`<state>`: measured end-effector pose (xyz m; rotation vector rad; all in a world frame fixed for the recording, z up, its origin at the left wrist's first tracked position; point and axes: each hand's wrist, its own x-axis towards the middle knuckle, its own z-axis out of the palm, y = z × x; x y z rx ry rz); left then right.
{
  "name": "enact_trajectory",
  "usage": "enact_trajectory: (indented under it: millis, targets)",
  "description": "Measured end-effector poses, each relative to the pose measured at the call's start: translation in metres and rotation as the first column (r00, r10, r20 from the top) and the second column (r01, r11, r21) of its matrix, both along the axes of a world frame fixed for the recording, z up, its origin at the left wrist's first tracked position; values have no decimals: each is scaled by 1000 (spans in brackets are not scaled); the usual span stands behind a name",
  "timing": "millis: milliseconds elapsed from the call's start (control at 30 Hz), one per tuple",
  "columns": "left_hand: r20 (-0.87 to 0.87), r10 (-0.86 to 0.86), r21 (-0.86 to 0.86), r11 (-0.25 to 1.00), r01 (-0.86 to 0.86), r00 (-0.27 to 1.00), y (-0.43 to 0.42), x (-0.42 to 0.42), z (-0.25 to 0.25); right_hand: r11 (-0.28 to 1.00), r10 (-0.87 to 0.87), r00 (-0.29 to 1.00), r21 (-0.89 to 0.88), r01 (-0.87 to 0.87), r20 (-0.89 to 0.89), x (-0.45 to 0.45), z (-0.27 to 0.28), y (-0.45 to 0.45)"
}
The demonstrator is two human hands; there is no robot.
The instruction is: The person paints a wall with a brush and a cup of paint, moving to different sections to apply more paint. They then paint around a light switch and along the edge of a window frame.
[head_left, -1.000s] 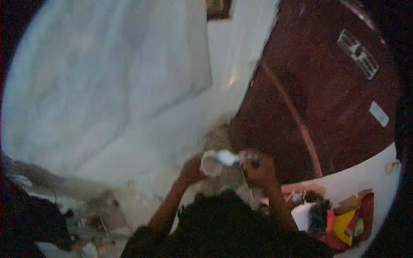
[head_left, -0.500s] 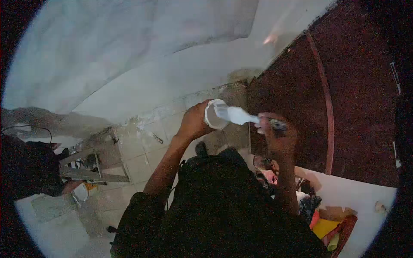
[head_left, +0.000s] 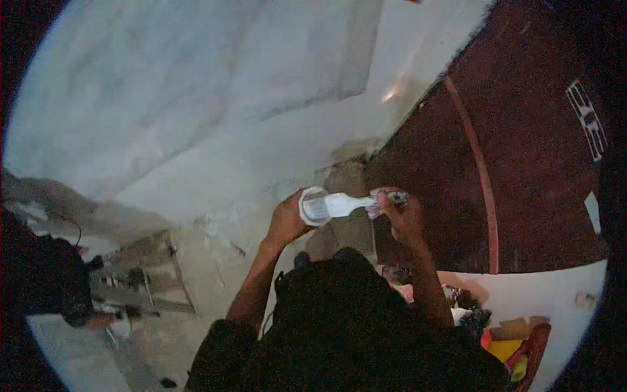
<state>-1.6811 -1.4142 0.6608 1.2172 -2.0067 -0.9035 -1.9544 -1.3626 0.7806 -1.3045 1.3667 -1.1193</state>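
Through the head camera I have the white cup (head_left: 304, 214) near the middle of my view, its round mouth facing up at me. My left hand (head_left: 287, 219) is curled around the cup's nine o'clock side, gripping it. At the cup's three o'clock, my right hand (head_left: 401, 212) is closed on the end of the brush (head_left: 346, 204), whose white handle runs almost level toward nine. The bristles lie across the cup's mouth; I can't tell whether they touch the inside. A large pale wall (head_left: 196, 85) spreads around eleven o'clock, and a dark red panel (head_left: 431, 189) with a lighter strip (head_left: 481, 176) stands at two. At four I see a heap of bright things (head_left: 506, 349), too blurred to sort out.
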Motion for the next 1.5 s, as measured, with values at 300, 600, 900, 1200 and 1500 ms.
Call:
enact_trajectory:
  millis: [300, 600, 900, 1200, 1500]
  targets:
    - [-79, 234, 150, 964, -220, 969, 31, 18, -82, 944, -293, 901, -244, 220, -320, -34, -27, -26]
    - [-24, 249, 217, 947, -238, 968, 39, 82, -126, 933, -293, 554, -361, -14, -779, 7, 39, -142]
    - [-7, 342, 260, 908, -329, 940, -37, 67, -123, 755, -442, 608, -639, -143, -659, -69, 137, -395]
    - [40, 269, 199, 942, -271, 962, -147, -106, -37, 47, -572, 803, -984, -174, -169, -152, 372, -436]
    - [8, 221, 211, 953, -218, 975, -172, -174, -20, 331, -500, 842, -943, -32, -204, -189, 123, -436]
